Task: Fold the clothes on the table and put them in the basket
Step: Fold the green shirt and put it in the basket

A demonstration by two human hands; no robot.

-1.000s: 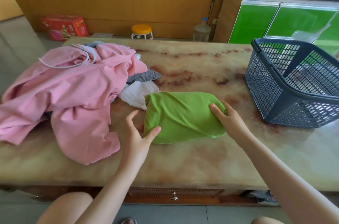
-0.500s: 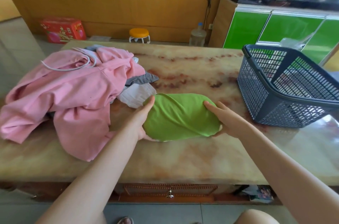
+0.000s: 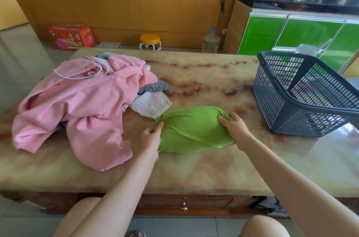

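A folded green garment [image 3: 192,129] lies in the middle of the marble table [image 3: 204,170]. My left hand [image 3: 150,139] grips its left edge, fingers curled into the cloth. My right hand [image 3: 236,130] grips its right end, thumb on top. A pile of unfolded clothes sits at the left: a large pink garment [image 3: 81,104] on top, with a grey piece [image 3: 155,87] and a white piece [image 3: 152,103] poking out beside it. The dark grey mesh basket [image 3: 279,101] stands at the table's right and looks empty.
A white cord [image 3: 85,76] lies on the pink garment. Beyond the table are a red box [image 3: 71,36], a small orange stool [image 3: 150,41], a water bottle [image 3: 211,41] and green cabinets [image 3: 303,33]. The table's front edge runs just above my knees.
Both hands have closed on the green garment's two ends, bunching it slightly narrower. The pile and basket have stayed in place; the camera has tilted up.
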